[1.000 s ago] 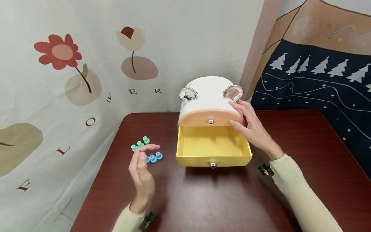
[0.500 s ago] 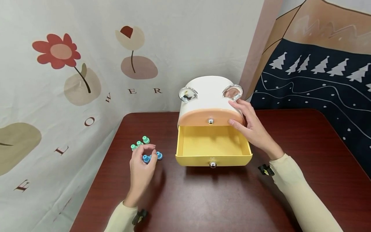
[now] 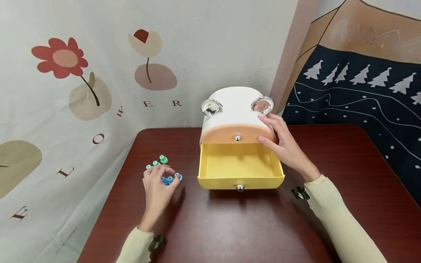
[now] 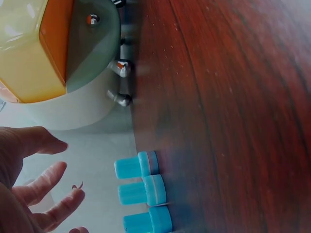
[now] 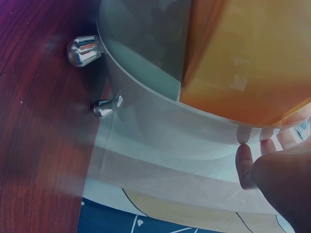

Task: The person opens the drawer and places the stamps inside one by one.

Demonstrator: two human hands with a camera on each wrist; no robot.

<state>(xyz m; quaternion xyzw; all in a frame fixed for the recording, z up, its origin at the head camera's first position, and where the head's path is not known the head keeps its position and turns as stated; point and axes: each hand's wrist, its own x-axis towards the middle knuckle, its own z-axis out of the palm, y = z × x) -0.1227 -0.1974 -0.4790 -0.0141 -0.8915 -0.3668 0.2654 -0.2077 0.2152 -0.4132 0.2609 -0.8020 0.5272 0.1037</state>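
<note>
Several small pegs stand in two rows at the table's left: blue pegs in front, green pegs behind. Over them my left hand hovers, thumb and forefinger curved apart near the right-hand blue peg. In the left wrist view a gap separates the fingertips from the three blue pegs. A small white drawer cabinet has its yellow drawer pulled out, nothing inside it. My right hand rests on the cabinet's right side, thumb at the edge of the orange upper drawer.
Two shiny round ears stick up from the cabinet's top, and silver knobs sit on the drawer fronts. The dark red table meets printed cloth behind and at the left.
My left hand has turned palm-down and moved over the blue pegs, its thumb swinging toward the right-hand one. My right hand keeps its place on the cabinet.
</note>
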